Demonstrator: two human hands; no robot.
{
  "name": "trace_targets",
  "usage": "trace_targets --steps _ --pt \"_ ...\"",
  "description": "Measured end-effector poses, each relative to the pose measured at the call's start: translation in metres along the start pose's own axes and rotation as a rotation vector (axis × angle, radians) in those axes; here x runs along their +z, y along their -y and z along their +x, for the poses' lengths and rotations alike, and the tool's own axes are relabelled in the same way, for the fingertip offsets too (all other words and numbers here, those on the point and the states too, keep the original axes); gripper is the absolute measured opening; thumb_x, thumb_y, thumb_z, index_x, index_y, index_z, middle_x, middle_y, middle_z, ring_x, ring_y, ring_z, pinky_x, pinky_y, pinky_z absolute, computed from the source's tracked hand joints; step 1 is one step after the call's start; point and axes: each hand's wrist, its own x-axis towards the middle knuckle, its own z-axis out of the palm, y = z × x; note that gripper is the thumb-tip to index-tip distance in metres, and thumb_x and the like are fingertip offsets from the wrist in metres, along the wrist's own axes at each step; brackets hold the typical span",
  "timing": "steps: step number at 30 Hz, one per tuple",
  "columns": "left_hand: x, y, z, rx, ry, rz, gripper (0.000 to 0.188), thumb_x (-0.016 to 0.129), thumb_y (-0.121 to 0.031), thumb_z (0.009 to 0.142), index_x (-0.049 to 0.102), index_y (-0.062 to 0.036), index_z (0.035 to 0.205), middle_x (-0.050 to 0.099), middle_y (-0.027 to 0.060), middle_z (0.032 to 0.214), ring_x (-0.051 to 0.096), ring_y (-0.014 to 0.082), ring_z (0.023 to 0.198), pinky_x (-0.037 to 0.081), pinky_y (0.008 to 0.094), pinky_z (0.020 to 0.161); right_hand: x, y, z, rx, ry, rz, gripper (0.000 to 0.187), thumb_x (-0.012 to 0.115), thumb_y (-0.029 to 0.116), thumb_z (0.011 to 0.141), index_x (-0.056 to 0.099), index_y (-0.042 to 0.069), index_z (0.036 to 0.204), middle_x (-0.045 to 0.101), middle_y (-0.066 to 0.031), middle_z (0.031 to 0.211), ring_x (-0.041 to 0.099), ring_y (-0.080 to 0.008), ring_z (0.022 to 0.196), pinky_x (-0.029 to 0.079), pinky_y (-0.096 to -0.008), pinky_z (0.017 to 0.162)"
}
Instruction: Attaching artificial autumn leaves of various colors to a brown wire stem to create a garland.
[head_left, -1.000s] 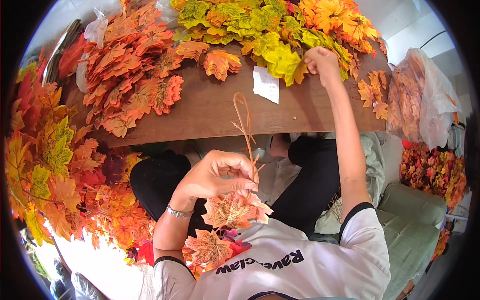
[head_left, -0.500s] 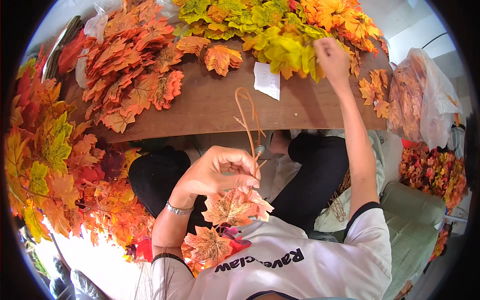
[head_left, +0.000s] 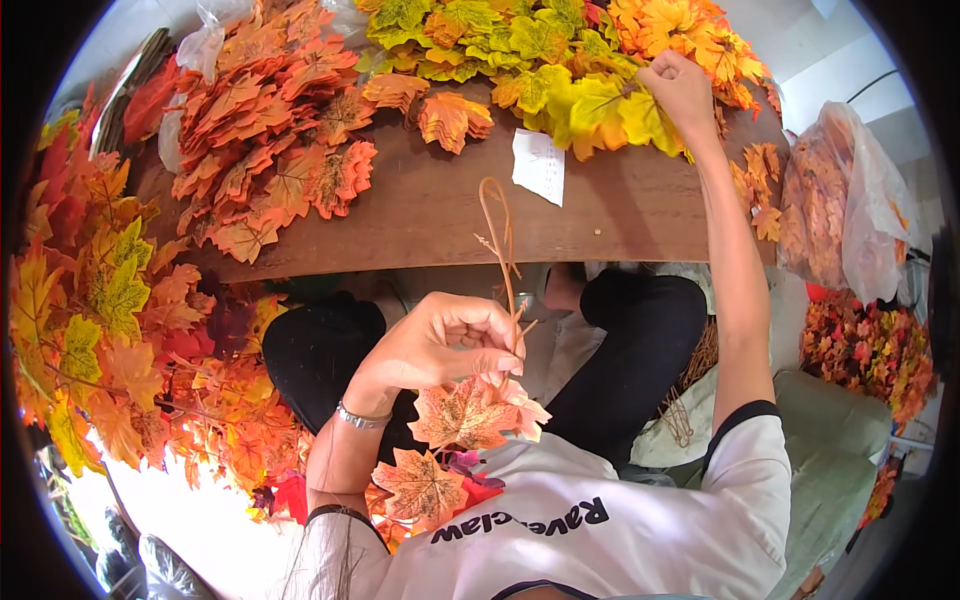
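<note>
Brown stem [head_left: 512, 300] was pinched by the left hand [head_left: 455, 345]; below that hand, orange leaves [head_left: 463, 415] seemed already attached, while above, the looped end was bare. Farther forward, over the desk [head_left: 420, 230], unattached yellow leaves [head_left: 598, 112] were apparently gripped by the right hand [head_left: 685, 95].

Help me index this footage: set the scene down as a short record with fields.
Left hand: pinches a thin brown stem, looped at its top
Below left hand: pale orange leaves
Right hand: at yellow-green leaves; grip cannot be told
Surface: brown table
Table, left: orange-red leaf pile
Table, far right: bright orange leaves
Table, middle: white paper slip
Right of table: clear plastic bag with orange leaves inside
</note>
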Motion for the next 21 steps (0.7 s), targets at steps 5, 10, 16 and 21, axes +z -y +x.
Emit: trace_targets --steps 5,10,16,21 --pt "0.000 -0.002 -0.001 -0.013 0.008 -0.014 0.007 0.063 -0.001 0.077 0.057 0.0012 0.081 0.060 0.0057 0.078 0.057 0.0092 0.069 0.047 0.0217 0.061 0.003 -0.010 0.000 -0.076 0.003 0.112 0.021 0.063 0.023 0.066 0.058 0.002 0.066 0.057 -0.0049 0.058 0.053 -0.0119 0.054 0.042 -0.0261 0.054" --pt "0.001 0.001 -0.001 0.010 -0.006 -0.015 0.008 0.063 -0.001 0.077 0.057 0.0014 0.080 0.060 0.0059 0.078 0.057 0.0091 0.069 0.047 0.0219 0.061 -0.002 -0.007 -0.003 -0.070 0.062 -0.080 0.014 0.059 0.015 0.072 0.056 0.002 0.074 0.050 0.0006 0.058 0.043 -0.0047 0.054 0.036 -0.0217 0.051" --pt "0.002 -0.001 0.001 -0.011 -0.038 -0.019 0.008 0.065 0.001 0.074 0.057 0.0032 0.077 0.062 0.0104 0.075 0.059 0.0128 0.065 0.048 0.0230 0.057 0.008 -0.010 -0.007 -0.296 -0.205 0.217 0.009 0.060 0.012 0.075 0.057 0.003 0.076 0.058 -0.0023 0.061 0.052 -0.0058 0.054 0.041 -0.0203 0.050" --pt "0.002 0.000 0.002 -0.015 -0.040 -0.018 0.008 0.065 0.001 0.075 0.057 0.0032 0.077 0.062 0.0106 0.075 0.059 0.0124 0.063 0.048 0.0224 0.057 0.001 -0.018 0.013 -0.175 -0.247 0.391 0.015 0.061 0.017 0.080 0.061 0.002 0.078 0.060 -0.0006 0.063 0.053 -0.0044 0.055 0.041 -0.0176 0.049"
